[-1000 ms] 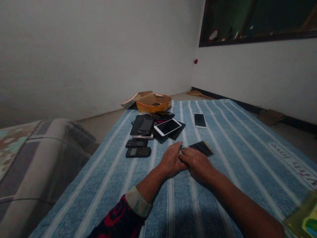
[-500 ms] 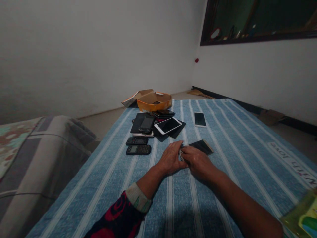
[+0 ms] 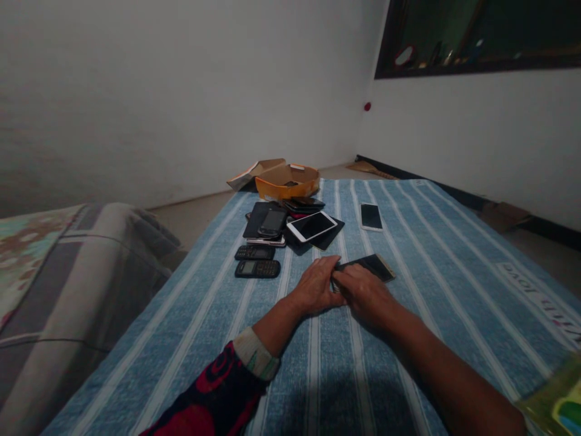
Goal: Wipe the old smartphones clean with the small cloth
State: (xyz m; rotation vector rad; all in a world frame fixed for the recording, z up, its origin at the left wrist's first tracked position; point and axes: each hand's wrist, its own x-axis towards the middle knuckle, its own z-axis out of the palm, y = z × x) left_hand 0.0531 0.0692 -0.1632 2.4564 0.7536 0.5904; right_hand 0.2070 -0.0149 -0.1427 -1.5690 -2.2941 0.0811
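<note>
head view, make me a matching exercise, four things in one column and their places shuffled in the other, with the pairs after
Things
1. open orange box
2. two black keypad phones
3. flat dark-screened phone with a pale gold end
4. small round red object

Places
a. partly hidden behind the right hand
b. against the pale wall
c. left of the left hand
d. toward the far end of the blue-and-white striped cloth

Pairs
1-d, 2-c, 3-a, 4-b
</note>
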